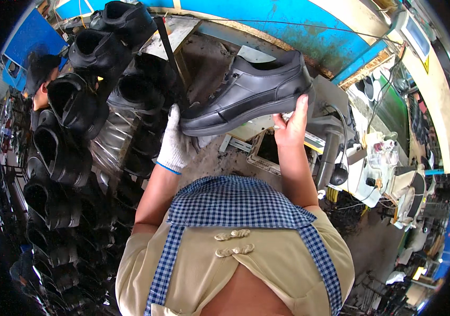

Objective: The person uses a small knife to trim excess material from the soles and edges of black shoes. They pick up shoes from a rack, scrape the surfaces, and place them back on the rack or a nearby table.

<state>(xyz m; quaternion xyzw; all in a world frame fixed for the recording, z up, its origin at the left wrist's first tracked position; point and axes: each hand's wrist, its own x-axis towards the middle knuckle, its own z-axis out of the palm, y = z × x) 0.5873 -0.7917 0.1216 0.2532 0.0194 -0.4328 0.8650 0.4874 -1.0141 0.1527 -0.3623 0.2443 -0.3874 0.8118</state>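
Note:
A black leather shoe with a thick black sole is held up in front of me, its toe to the left and its heel to the right. Around the toe end is my left hand, in a white knit glove with a blue cuff edge and a dark thumb tip. My bare right hand grips the heel end, thumb up along the back of the sole. The fingers under the shoe are partly hidden on both sides.
On the left stands a rack crowded with similar black shoes. A person in a dark cap is beyond it. To the right are a grey metal machine post and a cluttered white worktable. A blue panel spans the back.

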